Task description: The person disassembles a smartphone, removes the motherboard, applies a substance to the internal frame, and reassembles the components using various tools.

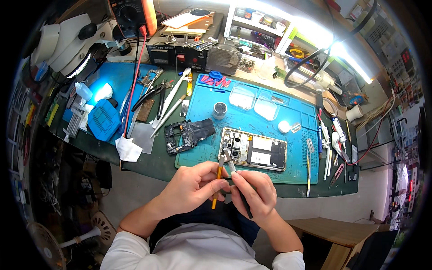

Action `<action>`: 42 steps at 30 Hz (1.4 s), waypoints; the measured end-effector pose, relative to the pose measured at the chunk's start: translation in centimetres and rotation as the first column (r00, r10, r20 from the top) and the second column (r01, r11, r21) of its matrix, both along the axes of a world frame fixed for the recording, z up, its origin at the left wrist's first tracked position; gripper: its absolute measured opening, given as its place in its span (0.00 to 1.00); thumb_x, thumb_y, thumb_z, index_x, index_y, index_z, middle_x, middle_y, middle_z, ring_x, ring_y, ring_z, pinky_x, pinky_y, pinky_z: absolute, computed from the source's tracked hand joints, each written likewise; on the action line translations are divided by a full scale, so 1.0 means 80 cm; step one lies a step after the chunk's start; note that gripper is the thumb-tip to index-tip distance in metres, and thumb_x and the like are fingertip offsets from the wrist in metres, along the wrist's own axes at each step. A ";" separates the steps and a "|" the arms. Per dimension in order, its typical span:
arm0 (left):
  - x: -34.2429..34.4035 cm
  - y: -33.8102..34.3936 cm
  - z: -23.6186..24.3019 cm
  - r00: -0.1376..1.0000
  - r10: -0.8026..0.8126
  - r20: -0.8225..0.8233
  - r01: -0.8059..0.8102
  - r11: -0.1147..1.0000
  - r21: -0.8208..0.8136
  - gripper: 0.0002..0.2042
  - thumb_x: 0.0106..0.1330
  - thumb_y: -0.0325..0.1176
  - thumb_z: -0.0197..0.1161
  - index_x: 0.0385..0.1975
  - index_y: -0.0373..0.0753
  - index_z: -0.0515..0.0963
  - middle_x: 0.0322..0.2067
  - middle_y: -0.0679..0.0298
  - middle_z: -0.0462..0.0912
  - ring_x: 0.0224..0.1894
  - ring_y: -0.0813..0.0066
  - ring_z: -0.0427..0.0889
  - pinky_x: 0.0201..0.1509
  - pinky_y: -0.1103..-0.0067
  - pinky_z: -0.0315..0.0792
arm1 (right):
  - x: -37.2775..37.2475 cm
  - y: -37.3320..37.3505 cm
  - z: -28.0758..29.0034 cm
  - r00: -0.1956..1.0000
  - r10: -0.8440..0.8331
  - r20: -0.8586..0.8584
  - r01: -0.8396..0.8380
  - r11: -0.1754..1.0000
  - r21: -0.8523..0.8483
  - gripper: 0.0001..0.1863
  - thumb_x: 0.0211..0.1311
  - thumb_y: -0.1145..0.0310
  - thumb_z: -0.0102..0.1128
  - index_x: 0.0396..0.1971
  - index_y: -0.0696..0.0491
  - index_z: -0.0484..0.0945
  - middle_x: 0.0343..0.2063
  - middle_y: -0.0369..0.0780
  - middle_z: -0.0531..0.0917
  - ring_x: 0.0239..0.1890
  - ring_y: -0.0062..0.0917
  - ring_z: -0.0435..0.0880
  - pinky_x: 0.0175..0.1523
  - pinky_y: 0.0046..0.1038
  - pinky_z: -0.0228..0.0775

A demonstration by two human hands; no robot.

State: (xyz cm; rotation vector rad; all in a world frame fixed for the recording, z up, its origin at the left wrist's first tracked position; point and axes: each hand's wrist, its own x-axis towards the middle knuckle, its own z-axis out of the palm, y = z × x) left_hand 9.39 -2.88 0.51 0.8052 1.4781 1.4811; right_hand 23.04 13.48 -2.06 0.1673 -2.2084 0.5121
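Observation:
My left hand (196, 185) is closed around a slim gold-handled tool (216, 197) with a narrow metal tip. Beside it, my right hand (256, 191) grips a black-handled tool (245, 204) with a silver collar and a dark, brush-like end. The two tips are close together over the near left edge of an opened smartphone (245, 159); I cannot tell whether they touch it. The phone lies on a blue work mat (202, 164), its camera parts and battery exposed. A black phone part (177, 139) with a dark flap rests left of the phone.
Behind the phone are a small round jar (219, 110), clear trays (243, 96) and a white round container (284, 127). Pliers (161, 96) and sticks lie left of the mat. A microscope (63, 45) stands far left; pens and tools (335, 144) line the right side.

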 end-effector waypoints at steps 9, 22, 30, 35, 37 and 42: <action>0.001 0.000 -0.002 0.999 -0.006 -0.050 0.006 1.000 -0.016 0.08 0.77 0.27 0.62 0.49 0.29 0.77 0.35 0.58 0.91 0.34 0.79 0.91 0.37 0.83 0.82 | -0.001 0.000 0.004 0.999 -0.031 0.017 0.032 0.998 -0.061 0.22 0.50 0.81 0.75 0.49 0.63 0.86 0.44 0.45 0.86 0.40 0.34 0.87 0.42 0.30 0.83; 0.018 0.009 -0.012 0.917 0.177 -0.358 -0.199 0.980 -0.023 0.17 0.64 0.36 0.78 0.35 0.35 0.75 0.22 0.66 0.81 0.22 0.82 0.80 0.26 0.82 0.74 | 0.004 0.000 -0.009 0.993 -0.058 -0.102 0.057 0.998 -0.006 0.20 0.49 0.82 0.71 0.46 0.60 0.87 0.41 0.42 0.85 0.35 0.30 0.87 0.37 0.27 0.82; 0.020 0.012 -0.013 0.907 0.210 -0.366 -0.233 0.972 -0.020 0.17 0.64 0.35 0.78 0.33 0.36 0.74 0.21 0.66 0.81 0.21 0.81 0.80 0.26 0.81 0.74 | 0.006 -0.001 -0.011 0.994 -0.064 -0.085 0.064 0.998 -0.010 0.19 0.51 0.81 0.70 0.46 0.61 0.87 0.40 0.42 0.86 0.35 0.30 0.87 0.37 0.27 0.82; 0.020 0.011 -0.014 0.907 0.202 -0.369 -0.227 0.974 -0.025 0.16 0.64 0.34 0.78 0.33 0.35 0.73 0.21 0.65 0.81 0.21 0.81 0.80 0.26 0.81 0.75 | 0.005 -0.001 -0.007 0.997 -0.046 -0.058 0.045 0.999 -0.019 0.19 0.51 0.81 0.70 0.47 0.62 0.86 0.40 0.43 0.87 0.35 0.31 0.88 0.38 0.27 0.82; 0.020 0.012 -0.013 0.906 0.203 -0.371 -0.226 0.974 -0.018 0.16 0.64 0.33 0.78 0.33 0.35 0.73 0.21 0.65 0.80 0.21 0.81 0.80 0.26 0.81 0.74 | 0.005 -0.001 -0.007 0.997 -0.047 -0.059 0.046 0.999 -0.018 0.19 0.51 0.81 0.70 0.47 0.62 0.86 0.40 0.44 0.87 0.35 0.31 0.88 0.38 0.28 0.82; 0.019 0.012 -0.013 0.915 0.191 -0.356 -0.217 0.976 -0.033 0.16 0.64 0.32 0.77 0.33 0.35 0.73 0.21 0.65 0.80 0.21 0.82 0.79 0.25 0.81 0.74 | 0.003 -0.003 -0.007 0.996 -0.058 -0.064 0.056 0.998 -0.023 0.19 0.50 0.81 0.71 0.46 0.63 0.87 0.39 0.44 0.87 0.35 0.31 0.88 0.38 0.28 0.83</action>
